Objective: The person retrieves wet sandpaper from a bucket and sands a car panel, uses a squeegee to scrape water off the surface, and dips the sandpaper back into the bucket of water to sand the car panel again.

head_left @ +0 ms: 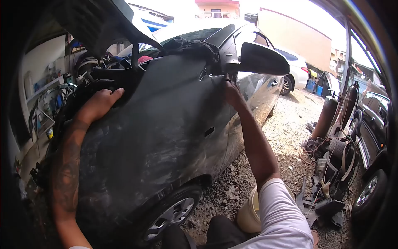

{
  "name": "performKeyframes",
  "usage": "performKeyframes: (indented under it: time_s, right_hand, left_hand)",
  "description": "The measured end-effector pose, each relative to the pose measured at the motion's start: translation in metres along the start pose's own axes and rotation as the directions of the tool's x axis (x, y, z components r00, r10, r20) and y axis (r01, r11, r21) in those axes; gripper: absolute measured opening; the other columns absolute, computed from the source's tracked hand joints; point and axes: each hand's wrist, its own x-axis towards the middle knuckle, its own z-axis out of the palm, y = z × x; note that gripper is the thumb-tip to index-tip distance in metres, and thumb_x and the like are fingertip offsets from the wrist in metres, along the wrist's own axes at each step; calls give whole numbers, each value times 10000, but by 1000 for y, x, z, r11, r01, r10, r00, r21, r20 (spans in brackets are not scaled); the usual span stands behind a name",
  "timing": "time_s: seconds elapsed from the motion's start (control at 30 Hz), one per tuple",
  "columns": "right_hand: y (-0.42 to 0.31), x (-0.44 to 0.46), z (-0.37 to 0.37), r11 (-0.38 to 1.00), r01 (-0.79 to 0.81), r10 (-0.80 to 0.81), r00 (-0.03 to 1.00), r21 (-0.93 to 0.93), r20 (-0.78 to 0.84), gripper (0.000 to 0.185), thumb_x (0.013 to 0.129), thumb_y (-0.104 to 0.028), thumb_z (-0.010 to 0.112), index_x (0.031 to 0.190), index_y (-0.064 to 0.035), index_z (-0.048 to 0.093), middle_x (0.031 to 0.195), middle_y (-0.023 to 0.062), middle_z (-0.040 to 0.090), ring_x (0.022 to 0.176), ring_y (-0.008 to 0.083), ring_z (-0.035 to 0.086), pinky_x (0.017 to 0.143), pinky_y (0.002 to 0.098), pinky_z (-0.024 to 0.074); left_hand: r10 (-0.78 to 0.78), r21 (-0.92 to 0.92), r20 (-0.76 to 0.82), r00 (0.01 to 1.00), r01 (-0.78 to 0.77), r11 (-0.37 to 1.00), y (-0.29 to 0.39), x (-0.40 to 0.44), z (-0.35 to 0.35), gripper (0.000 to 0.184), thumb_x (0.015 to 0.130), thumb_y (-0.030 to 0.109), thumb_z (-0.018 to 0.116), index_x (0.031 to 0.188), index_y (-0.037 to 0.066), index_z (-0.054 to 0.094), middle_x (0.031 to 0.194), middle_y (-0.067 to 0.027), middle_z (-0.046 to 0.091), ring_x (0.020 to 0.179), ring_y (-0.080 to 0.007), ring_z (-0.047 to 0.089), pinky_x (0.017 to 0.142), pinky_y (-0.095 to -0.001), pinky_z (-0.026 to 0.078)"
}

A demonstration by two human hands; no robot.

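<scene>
A dark, dull car fender (157, 112) fills the middle of the view. My left hand (103, 101) is at the fender's front edge by the engine bay, thumb stretched out and the other fingers mostly hidden. My right hand (233, 92) reaches to the fender's rear upper corner, just under the black side mirror (263, 59); its fingertips are too small and dark to make out. A black cloth (188, 46) lies on top of the fender near the windshield. The hood (99, 25) stands raised at the upper left.
A pale bucket (250, 211) stands on the gravel by my legs. Gas cylinders (325, 117), a tire and scrap parts lie to the right. A front wheel (174, 216) is below. Shelves stand at left; a white car (295, 68) is behind.
</scene>
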Motion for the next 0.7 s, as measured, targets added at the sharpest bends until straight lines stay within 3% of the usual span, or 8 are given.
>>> performKeyframes:
  time_s: [0.03, 0.13, 0.17, 0.2, 0.27, 0.4, 0.6, 0.7]
  right_hand:
    - [-2, -3, -16, 945, -276, 196, 908, 177, 371, 276, 943, -168, 421, 1059, 27, 578, 1097, 222, 628, 1034, 322, 601, 916, 432, 446]
    - [-24, 5, -27, 750, -564, 423, 810, 346, 406, 276, 955, -154, 408, 1099, 13, 575, 1120, 198, 619, 984, 304, 599, 921, 429, 441]
    - [-11, -8, -10, 875, -311, 215, 937, 371, 277, 303, 959, -181, 385, 1120, -10, 576, 1132, 194, 621, 976, 308, 606, 896, 418, 450]
    - [-10, -7, -12, 878, -302, 206, 938, 372, 278, 303, 959, -181, 385, 1120, -10, 576, 1132, 194, 621, 976, 308, 606, 896, 418, 450]
    - [-9, -12, -14, 997, -26, 38, 984, -70, 177, 320, 957, -216, 389, 1130, -25, 579, 1128, 214, 625, 1033, 351, 604, 900, 431, 455]
    - [-18, 2, -29, 862, -481, 386, 826, 159, 410, 330, 945, -228, 429, 1149, -34, 601, 1174, 250, 603, 1153, 424, 553, 948, 472, 446]
    - [-29, 7, -40, 756, -588, 455, 787, 287, 416, 450, 963, -349, 386, 1189, -20, 594, 1069, 133, 620, 1042, 243, 553, 921, 383, 419]
    - [-1, -3, 3, 762, -408, 299, 911, 502, 285, 472, 977, -330, 406, 1324, -42, 545, 1058, 51, 599, 947, 147, 542, 843, 305, 441]
  left_hand:
    - [1, 6, 11, 1000, -1, 1000, 0, -1, 1, 812, 909, 624, 424, 1155, -129, 604, 1194, -326, 601, 1172, -420, 569, 1008, -404, 409]
    - [-38, 12, 0, 999, 38, 999, 1, 1, 0, 824, 908, 631, 415, 1168, -129, 597, 1204, -327, 595, 1180, -416, 566, 1013, -404, 405]
    - [-3, 17, -11, 1000, 3, 1000, -4, 3, 2, 824, 911, 631, 411, 1171, -129, 596, 1205, -327, 594, 1179, -416, 566, 1012, -403, 407]
    - [29, 23, -24, 999, -28, 999, -8, 3, 4, 824, 914, 630, 408, 1173, -129, 594, 1206, -327, 594, 1178, -417, 566, 1010, -402, 408]
    - [9, 18, -3, 1000, -9, 1000, -9, 5, 3, 821, 917, 628, 406, 1175, -128, 593, 1209, -328, 590, 1183, -415, 562, 1013, -400, 406]
    - [-2, 27, 0, 1000, 2, 1000, 0, 0, 0, 813, 924, 623, 399, 1173, -125, 596, 1215, -331, 585, 1191, -411, 557, 1023, -396, 400]
    - [-7, 20, 23, 1000, 6, 1000, 4, -1, -2, 798, 937, 608, 394, 1158, -131, 600, 1201, -326, 596, 1175, -405, 570, 1019, -395, 402]
    - [-24, 67, 18, 1000, 23, 997, -1, 1, 0, 794, 939, 606, 395, 1144, -132, 607, 1197, -325, 599, 1172, -400, 575, 1015, -388, 406]
